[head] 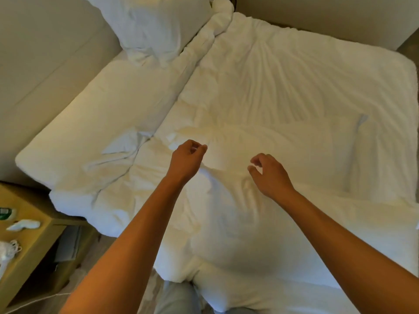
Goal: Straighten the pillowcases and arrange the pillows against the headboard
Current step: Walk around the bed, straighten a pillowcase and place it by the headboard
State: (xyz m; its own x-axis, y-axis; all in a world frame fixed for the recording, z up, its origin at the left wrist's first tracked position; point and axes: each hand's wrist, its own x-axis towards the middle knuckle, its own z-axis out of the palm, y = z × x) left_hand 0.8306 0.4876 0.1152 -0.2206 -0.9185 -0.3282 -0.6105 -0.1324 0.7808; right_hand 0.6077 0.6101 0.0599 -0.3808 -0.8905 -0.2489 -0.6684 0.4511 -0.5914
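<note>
White duvet (294, 87) covers most of the bed, creased in long folds that fan out from its far edge, with its turned-back edge running diagonally from the far left corner toward the near side. Left of that edge lies the bare mattress sheet (102, 109), rumpled near the fold. Along the left side stands the pale upholstered headboard (45, 41), and one pillow (154, 26) leans upright against it at the far end, its case wrinkled and bunched at the lower corner. A second pillow (283, 150) lies flat on the duvet in the middle of the bed, well apart from the headboard. Above its near edge hover both bare hands: the left hand (186, 159) with fingers curled loosely and holding nothing, the right hand (269, 173) with thumb and fingers parted, also empty. A wooden bedside table (34, 223) with small items sits at lower left.
</note>
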